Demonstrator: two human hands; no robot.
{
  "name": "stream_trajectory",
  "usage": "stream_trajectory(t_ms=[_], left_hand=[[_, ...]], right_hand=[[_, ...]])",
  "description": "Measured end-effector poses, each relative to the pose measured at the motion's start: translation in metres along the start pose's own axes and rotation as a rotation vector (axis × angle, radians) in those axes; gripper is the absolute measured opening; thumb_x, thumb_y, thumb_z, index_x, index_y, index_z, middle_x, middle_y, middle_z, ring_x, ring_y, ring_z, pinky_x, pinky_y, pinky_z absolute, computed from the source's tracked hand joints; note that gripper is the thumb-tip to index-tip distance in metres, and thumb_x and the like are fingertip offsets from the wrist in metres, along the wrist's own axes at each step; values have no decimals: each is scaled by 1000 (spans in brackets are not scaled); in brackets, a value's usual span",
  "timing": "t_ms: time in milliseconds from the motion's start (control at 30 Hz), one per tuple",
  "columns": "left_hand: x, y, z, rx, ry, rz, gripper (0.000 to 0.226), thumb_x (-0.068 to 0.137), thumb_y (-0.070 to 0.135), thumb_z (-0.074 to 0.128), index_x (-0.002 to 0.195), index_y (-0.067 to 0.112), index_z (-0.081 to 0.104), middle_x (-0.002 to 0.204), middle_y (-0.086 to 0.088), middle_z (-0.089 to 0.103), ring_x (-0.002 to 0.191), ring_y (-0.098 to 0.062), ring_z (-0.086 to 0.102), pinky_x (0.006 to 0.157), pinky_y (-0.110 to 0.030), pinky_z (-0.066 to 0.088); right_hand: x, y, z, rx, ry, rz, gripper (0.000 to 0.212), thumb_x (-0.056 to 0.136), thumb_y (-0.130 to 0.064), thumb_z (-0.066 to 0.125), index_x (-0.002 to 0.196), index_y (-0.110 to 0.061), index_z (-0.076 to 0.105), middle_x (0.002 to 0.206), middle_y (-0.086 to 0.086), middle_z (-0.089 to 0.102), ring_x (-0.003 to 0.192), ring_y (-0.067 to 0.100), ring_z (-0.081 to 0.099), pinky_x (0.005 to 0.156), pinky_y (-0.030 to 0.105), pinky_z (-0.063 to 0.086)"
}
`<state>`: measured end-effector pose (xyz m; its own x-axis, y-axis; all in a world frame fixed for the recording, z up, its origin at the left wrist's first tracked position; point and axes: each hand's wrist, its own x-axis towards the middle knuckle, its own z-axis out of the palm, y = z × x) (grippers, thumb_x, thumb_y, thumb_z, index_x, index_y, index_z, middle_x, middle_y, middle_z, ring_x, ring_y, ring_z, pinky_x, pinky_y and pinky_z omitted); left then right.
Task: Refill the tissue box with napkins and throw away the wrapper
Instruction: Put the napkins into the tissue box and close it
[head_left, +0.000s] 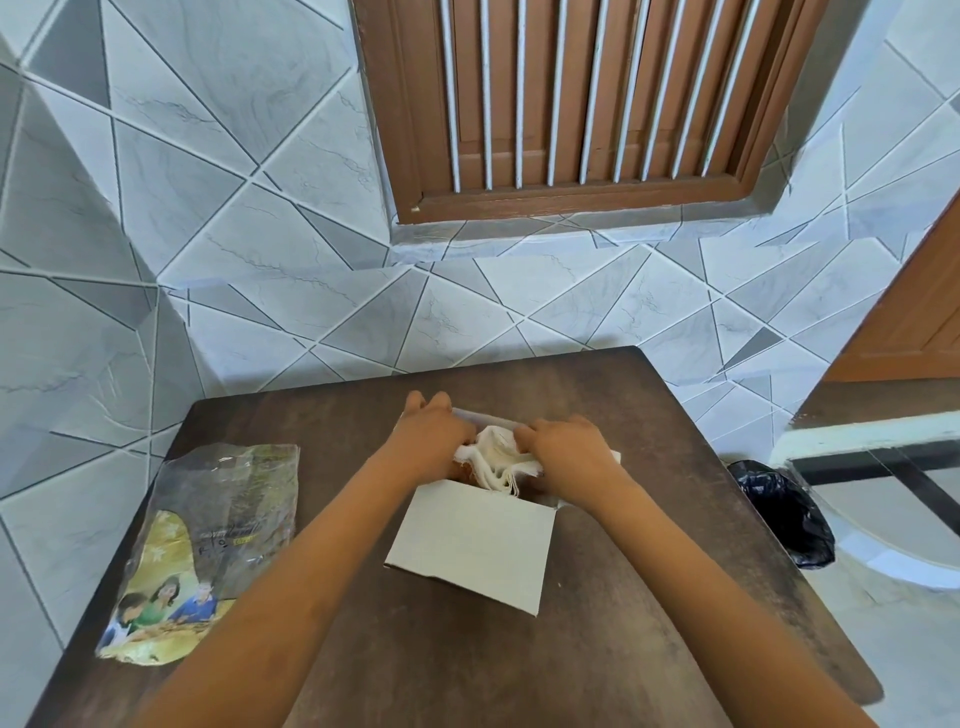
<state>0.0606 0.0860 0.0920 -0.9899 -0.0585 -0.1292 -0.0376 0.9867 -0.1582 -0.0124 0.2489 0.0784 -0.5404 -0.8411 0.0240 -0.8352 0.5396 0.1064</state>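
Observation:
A white cardboard tissue box (470, 545) lies open on the dark wooden table (597, 649), its flap folded toward me. A bunched stack of white napkins (496, 457) sits in the box's opening. My left hand (428, 441) presses on the left side of the napkins, fingers over the box's far edge. My right hand (563, 452) grips the napkins from the right. The empty plastic wrapper (208, 545), clear with a yellow printed picture, lies flat at the table's left edge, apart from both hands.
A bin lined with a black bag (784, 512) stands on the floor just right of the table. The tiled wall and a brown shuttered window (571, 104) are behind. A wooden door (914, 312) is at right.

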Motion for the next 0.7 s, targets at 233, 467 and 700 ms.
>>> stream_trajectory(t_ms=[233,467,700], left_hand=[[-8,-16,-8,-407,120,110,28,72,29,73,97,28,63,98,11,59,94,-12,52,77,-28,33],[-4,-14,-9,-211,0,183,11,78,24,66,89,23,71,93,4,71,83,-14,58,66,-23,33],[6,-1,-13,9,-124,139,14,82,19,62,94,21,70,103,2,69,98,-19,57,70,-20,30]], right_hand=[[-3,2,-6,109,-65,32,41,84,-35,55,118,-13,48,116,8,58,104,29,57,83,35,44],[-15,8,-8,149,9,-13,16,83,-26,54,94,-19,65,100,3,67,102,24,51,80,31,32],[-9,-5,-6,201,-32,0,32,81,-33,58,110,-21,53,96,1,69,94,24,60,72,29,36]])
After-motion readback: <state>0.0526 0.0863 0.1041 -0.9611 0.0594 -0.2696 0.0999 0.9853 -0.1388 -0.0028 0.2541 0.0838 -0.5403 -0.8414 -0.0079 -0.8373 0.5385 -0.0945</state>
